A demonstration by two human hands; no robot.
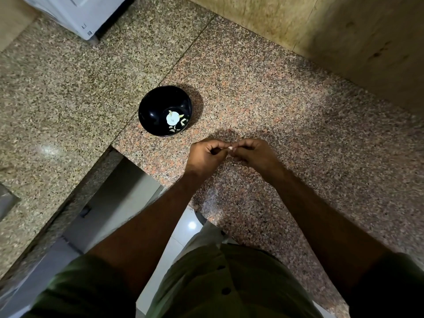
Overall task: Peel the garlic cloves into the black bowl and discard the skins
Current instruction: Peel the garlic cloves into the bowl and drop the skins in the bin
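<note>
Both hands meet above speckled pink-grey granite bench [263, 92], near and front-right of round glossy black bowl [164, 110]. Left hand [206, 154] and right hand [254, 152]: fingers curled, tips pinching small pale garlic clove [230, 148] between them; judged peeling in hand, held clear of bowl so skin falls outside it. Bowl holds white garlic bulb remnant [172, 118] plus several pale cloves [177, 126]; whether peeled, cannot tell. White appliance corner [78, 17] well behind bowl. No legible writing or brand.
</note>
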